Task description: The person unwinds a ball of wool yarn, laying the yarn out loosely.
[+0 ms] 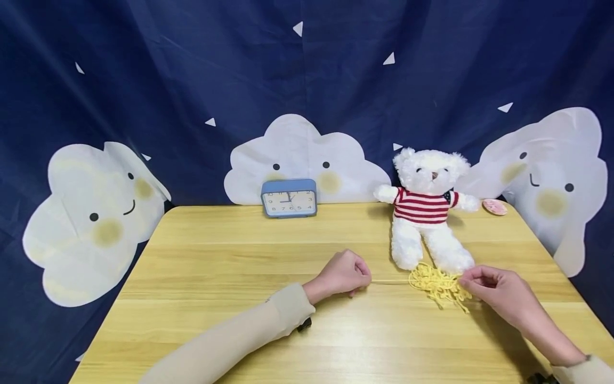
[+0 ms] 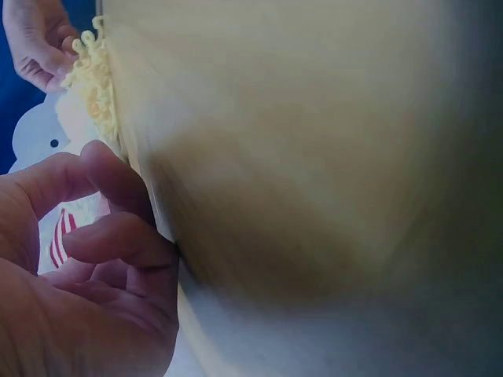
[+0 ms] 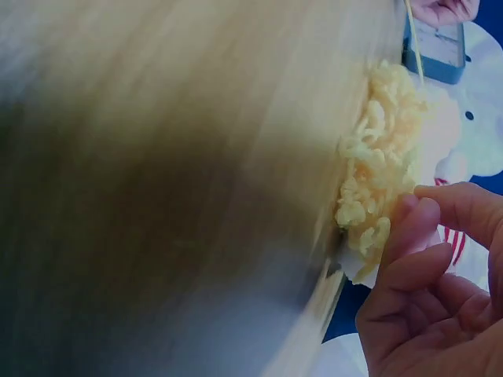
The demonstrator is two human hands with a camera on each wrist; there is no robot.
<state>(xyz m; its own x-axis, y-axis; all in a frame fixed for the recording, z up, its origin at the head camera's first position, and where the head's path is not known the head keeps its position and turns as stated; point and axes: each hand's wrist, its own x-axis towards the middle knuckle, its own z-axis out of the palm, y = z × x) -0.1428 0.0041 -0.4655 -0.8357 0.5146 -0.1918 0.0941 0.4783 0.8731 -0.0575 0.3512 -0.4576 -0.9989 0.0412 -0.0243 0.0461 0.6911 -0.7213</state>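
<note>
A tangled bunch of yellow yarn [image 1: 436, 284] lies on the wooden table just in front of the white teddy bear's feet. From its left side a single strand [image 1: 389, 281] runs straight and taut to my left hand [image 1: 342, 273], which pinches its end with curled fingers. At the bunch's right edge, my right hand [image 1: 509, 296] pinches yarn between thumb and forefinger. Loops of the yarn [image 3: 377, 161] hang together beside the right fingertips in the right wrist view. The teddy bear [image 1: 424, 207] wears a red and white striped shirt and leans upright behind the bunch.
A blue alarm clock [image 1: 289, 198] stands at the table's back edge, left of the bear. A small pink round object [image 1: 494, 207] lies at the back right. Behind the table [image 1: 201, 266] hangs a dark blue curtain [image 1: 336, 80] with smiling clouds.
</note>
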